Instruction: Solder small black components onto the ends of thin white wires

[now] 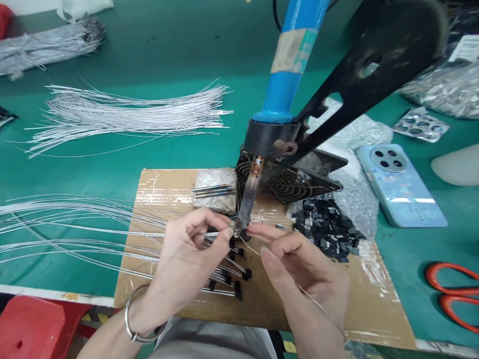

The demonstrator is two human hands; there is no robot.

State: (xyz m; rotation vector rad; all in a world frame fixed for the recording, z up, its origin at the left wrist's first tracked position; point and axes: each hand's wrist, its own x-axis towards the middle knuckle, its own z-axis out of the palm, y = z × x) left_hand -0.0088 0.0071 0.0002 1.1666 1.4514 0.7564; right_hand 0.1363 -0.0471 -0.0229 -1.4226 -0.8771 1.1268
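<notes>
Pinching a white wire [210, 234] near its end, the left hand [189, 262] has its grip closed, thumb and forefinger pressed together just beside the tip of the blue-handled iron [279, 97]. The right hand [312, 271] has a loosely curled grip with a thin silvery strand [313, 300] running through it; the strand's far end points to 10 o'clock, reaching the iron's tip.

The fingertips and the tip crowd together, so the small piece at the wire's end is hard to make out, as is any contact with the iron. Measured from the tip, black-ended wires [238, 290] lie at 6 o'clock, partly hidden by the left hand, their white lengths cut off by the frame at 9 o'clock. Black pieces [329, 229] are heaped at 3 o'clock; red-handled scissors [451, 290] on the counter [179, 65], nearer 4, are cropped too.
</notes>
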